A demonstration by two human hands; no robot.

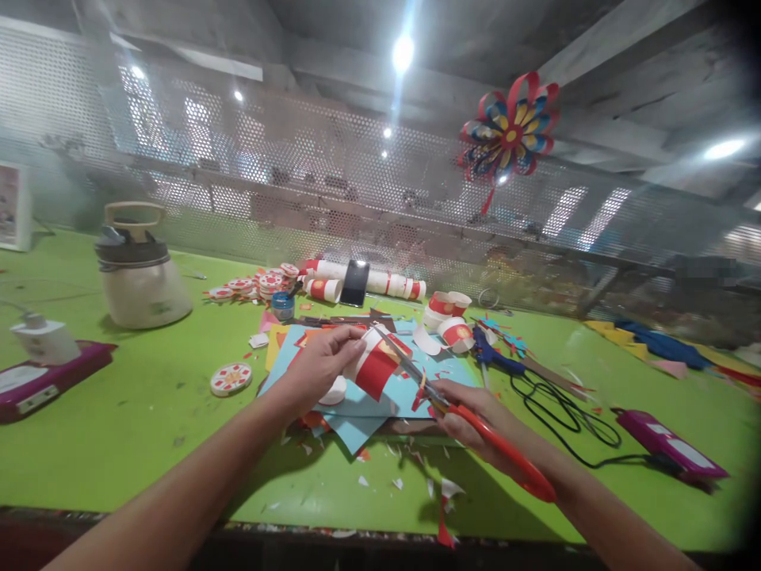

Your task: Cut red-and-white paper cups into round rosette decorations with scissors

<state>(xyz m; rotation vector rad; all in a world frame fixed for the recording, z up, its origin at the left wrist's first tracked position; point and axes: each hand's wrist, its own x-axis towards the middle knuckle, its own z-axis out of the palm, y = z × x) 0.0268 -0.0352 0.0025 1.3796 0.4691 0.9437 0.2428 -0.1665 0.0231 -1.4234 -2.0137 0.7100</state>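
My left hand [324, 357] pinches a red and white paper cup [376, 371] by its edge, above the blue paper sheets. Closed around the red handles of a pair of scissors [499, 448] is my right hand [472, 412]. The scissor blades reach up and left to the cup and lie against its upper right side. A narrow red and white scrap hangs by the blades. Beneath the cup, light blue paper [357, 432] covers a stack of coloured sheets. A small white round piece [334, 391] shows just under my left hand.
Several cut cups [456, 333], a blue glue gun [496, 355] with a black cord and a purple power strip [671, 446] are at right. A phone [355, 283] rests by stacked cups [384, 281]. A jug [143, 277] and a decorated disc [231, 380] are at left. Paper scraps litter the green table.
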